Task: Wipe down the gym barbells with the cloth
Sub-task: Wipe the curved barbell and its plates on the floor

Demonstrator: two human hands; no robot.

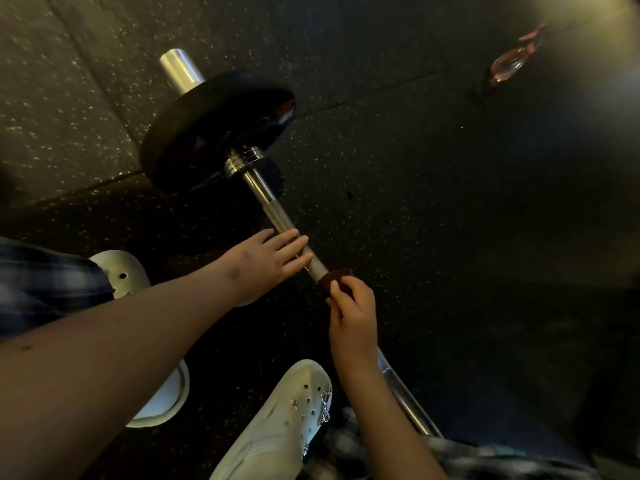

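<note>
A chrome barbell (277, 220) lies on the dark rubber floor, running from upper left to lower right, with a black weight plate (214, 129) on its far end. My left hand (268, 259) rests on the shaft with straight fingers, just below the plate collar. A small dark red cloth (334, 280) is wrapped against the shaft right beside those fingertips. My right hand (353, 317) grips the cloth with curled fingers and thumb. Under my right hand and wrist the shaft is hidden, then it reappears lower right.
My two white clogs (287, 420) stand on the floor on the near side of the bar. A clear water bottle with a pink strap (507, 65) lies on the floor at the upper right. Speckled rubber floor tiles (450, 202) surround everything.
</note>
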